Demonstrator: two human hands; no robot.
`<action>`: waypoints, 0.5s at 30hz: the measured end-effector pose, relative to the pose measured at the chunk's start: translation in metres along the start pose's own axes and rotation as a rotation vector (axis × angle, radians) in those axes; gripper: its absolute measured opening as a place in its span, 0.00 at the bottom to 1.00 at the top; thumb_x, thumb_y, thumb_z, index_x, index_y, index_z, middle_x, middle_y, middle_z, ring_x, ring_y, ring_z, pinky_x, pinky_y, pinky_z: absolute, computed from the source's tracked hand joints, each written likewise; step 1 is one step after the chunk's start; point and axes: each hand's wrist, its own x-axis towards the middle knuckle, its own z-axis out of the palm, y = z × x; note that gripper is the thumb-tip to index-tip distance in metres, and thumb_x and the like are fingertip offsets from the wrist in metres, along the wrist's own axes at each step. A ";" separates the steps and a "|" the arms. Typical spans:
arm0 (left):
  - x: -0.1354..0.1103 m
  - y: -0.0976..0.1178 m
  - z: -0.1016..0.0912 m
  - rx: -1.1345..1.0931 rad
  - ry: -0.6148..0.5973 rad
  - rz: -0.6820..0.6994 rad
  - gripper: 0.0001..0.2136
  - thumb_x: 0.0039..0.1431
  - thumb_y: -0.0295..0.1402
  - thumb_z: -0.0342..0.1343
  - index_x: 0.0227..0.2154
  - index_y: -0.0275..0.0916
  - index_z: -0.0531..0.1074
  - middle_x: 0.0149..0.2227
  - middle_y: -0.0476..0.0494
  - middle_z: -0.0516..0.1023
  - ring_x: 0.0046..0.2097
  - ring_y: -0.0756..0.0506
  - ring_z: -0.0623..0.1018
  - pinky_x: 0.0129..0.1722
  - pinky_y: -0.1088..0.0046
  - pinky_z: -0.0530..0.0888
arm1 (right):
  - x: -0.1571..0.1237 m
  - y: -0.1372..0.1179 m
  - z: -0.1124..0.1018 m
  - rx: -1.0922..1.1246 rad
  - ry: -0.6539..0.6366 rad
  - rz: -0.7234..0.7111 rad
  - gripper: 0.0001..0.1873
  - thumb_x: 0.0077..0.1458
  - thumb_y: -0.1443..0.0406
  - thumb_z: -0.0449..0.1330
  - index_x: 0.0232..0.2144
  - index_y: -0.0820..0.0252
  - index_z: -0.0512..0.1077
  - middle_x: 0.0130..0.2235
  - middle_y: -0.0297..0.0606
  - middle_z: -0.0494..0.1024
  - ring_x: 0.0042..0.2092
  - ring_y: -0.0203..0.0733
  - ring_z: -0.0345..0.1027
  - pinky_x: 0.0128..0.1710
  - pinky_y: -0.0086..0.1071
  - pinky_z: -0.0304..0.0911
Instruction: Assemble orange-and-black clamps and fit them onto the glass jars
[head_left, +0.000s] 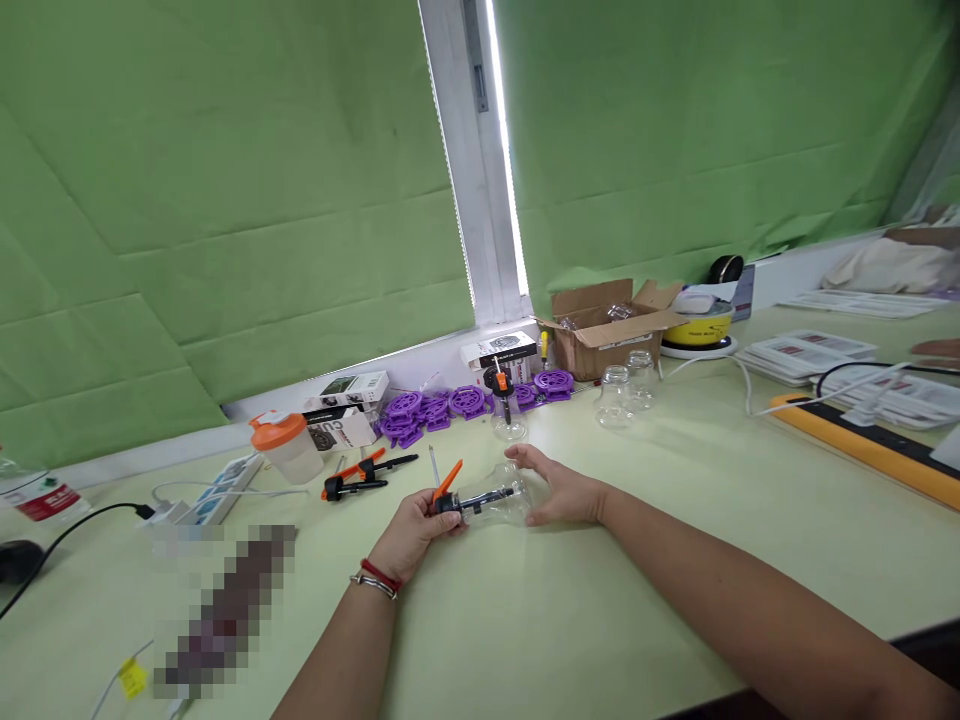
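Above the table, a clear bottle (496,498) is held on its side, its mouth to the left. A black cap (450,505) with an orange lever sits at the mouth, and a black stem runs inside the bottle. My left hand (416,530) is closed round the cap, thumb on the near side. My right hand (559,488) is curved round the bottle's wide base, with thumb and fingers on opposite sides. A similar bottle with a black and orange top (508,420) stands upright just beyond. Loose black and orange cap assemblies (360,478) lie to the left.
Several purple plastic parts (469,402) lie along the wall between small boxes (341,428). Two clear bottles (615,398) stand before an open carton (611,335). An orange-lidded shaker (289,445) and a power strip (229,488) are at left; an orange bar (862,445) is at right.
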 end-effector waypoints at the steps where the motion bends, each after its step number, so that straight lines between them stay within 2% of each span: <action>1: 0.000 0.000 0.000 0.000 -0.003 0.001 0.18 0.40 0.32 0.67 0.36 0.31 0.72 0.32 0.43 0.77 0.33 0.47 0.76 0.40 0.68 0.72 | 0.000 0.000 0.000 -0.010 0.000 0.011 0.51 0.34 0.57 0.70 0.59 0.53 0.49 0.59 0.45 0.56 0.62 0.52 0.46 0.59 0.46 0.44; 5: 0.000 0.000 0.000 0.005 0.000 -0.004 0.19 0.40 0.32 0.67 0.36 0.31 0.72 0.31 0.43 0.77 0.33 0.47 0.76 0.39 0.68 0.72 | 0.000 -0.003 0.001 -0.013 0.013 0.058 0.51 0.32 0.56 0.70 0.57 0.54 0.53 0.57 0.44 0.59 0.61 0.52 0.47 0.59 0.45 0.45; 11: 0.002 -0.002 -0.002 -0.011 -0.002 0.003 0.18 0.39 0.31 0.67 0.36 0.32 0.72 0.32 0.43 0.77 0.33 0.47 0.76 0.39 0.68 0.72 | 0.001 -0.011 -0.001 -0.012 0.017 0.124 0.43 0.35 0.51 0.68 0.53 0.59 0.62 0.64 0.46 0.47 0.62 0.55 0.45 0.60 0.45 0.43; 15: 0.001 -0.001 -0.002 -0.010 -0.008 -0.002 0.18 0.40 0.32 0.67 0.36 0.32 0.73 0.32 0.42 0.77 0.33 0.47 0.76 0.40 0.67 0.72 | 0.002 -0.011 -0.002 -0.023 0.019 0.145 0.40 0.38 0.48 0.65 0.51 0.60 0.65 0.64 0.47 0.46 0.63 0.56 0.42 0.61 0.46 0.42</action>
